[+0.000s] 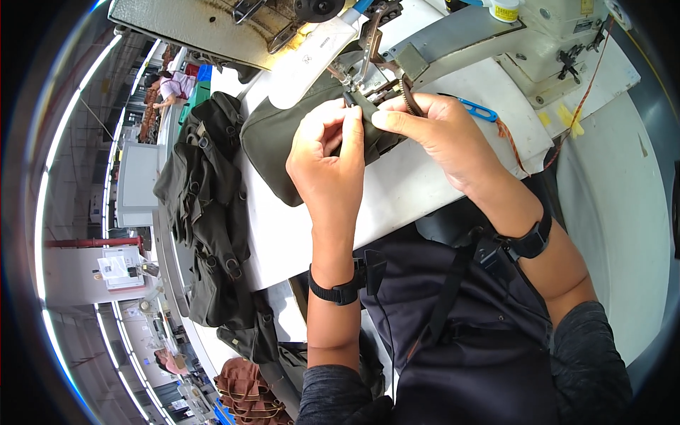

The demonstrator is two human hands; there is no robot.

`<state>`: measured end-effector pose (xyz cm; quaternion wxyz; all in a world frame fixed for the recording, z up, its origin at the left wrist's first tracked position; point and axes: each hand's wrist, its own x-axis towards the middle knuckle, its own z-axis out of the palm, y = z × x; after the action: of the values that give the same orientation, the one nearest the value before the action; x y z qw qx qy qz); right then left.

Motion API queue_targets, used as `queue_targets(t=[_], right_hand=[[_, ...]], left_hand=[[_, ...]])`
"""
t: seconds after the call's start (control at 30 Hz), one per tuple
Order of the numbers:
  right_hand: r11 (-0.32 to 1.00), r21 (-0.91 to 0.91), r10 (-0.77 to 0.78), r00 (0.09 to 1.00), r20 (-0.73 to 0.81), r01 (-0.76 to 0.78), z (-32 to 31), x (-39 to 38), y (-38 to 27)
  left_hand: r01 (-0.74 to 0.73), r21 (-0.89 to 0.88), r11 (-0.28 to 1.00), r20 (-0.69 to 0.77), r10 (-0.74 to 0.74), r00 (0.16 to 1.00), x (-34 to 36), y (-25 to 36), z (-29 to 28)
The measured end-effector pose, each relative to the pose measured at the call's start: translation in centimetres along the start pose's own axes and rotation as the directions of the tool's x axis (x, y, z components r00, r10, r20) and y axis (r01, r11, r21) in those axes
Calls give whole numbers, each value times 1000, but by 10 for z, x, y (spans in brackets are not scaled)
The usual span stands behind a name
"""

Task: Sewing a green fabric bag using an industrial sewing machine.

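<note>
An olive-green fabric bag piece (280,138) lies on the white table beneath the sewing machine's needle area (352,83). My left hand (329,142) is closed, thumb and forefinger pinching a small dark piece (348,99) at the fabric's upper edge. It is too small to name. Beside it my right hand (439,134) is closed, thumb and forefinger gripping a fold of the olive fabric. A brown zipper strip (409,97) with metal teeth curves up by the right fingers. Part of the fabric is hidden under both hands.
The machine's arm (460,42) spans the top. Blue-handled thread snips (478,110) on an orange cord lie right of my right hand. Olive bags (209,212) are heaped along the left, with brown pieces (248,389) below. Another person (172,86) is far left.
</note>
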<state>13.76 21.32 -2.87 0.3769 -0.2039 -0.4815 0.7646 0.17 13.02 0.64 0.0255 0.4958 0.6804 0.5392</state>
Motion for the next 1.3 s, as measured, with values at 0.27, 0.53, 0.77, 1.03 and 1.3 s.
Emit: queue_targets(t=[0.27, 0.53, 0.77, 1.03, 1.3], right_hand=[[967, -248, -41, 995, 86, 61, -6, 2, 6], [927, -252, -285, 958, 8, 278, 2, 1, 27], [993, 0, -120, 990, -80, 120, 13, -8, 20], [998, 49, -21, 993, -119, 26, 19, -14, 5], [992, 118, -27, 990, -140, 44, 19, -10, 5]], left_hand=[[-111, 97, 989, 69, 105, 992, -1, 6, -1], [-364, 572, 735, 161, 335, 928, -8, 5, -5], [-239, 388, 890, 6, 257, 966, -9, 3, -2], [-130, 408, 904, -57, 167, 984, -4, 12, 1], [-187, 404, 895, -80, 238, 968, -3, 10, 6]])
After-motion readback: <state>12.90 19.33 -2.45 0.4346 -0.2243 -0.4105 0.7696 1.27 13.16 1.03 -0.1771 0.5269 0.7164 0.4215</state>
